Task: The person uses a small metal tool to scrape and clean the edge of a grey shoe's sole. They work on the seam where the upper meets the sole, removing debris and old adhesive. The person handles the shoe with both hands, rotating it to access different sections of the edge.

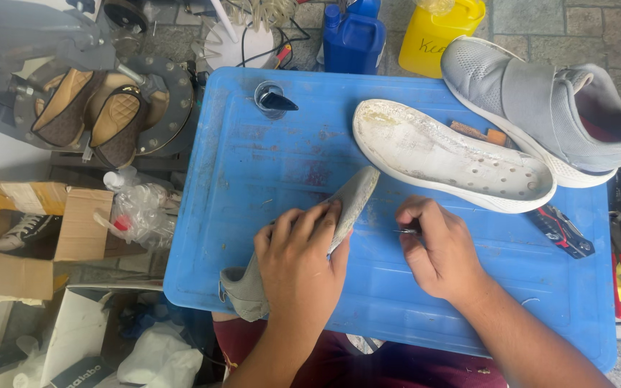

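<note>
Left hand [300, 262] gripping one upper [353, 194], right hand [436, 248] perhaps needle.

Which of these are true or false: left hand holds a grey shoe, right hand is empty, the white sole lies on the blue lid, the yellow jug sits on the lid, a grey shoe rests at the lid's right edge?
1. The left hand holds a grey shoe: true.
2. The right hand is empty: false, it pinches a thin tool.
3. The white sole lies on the blue lid: true.
4. The yellow jug sits on the lid: false, it stands on the floor beyond it.
5. A second grey shoe rests at the lid's right edge: true.
</note>
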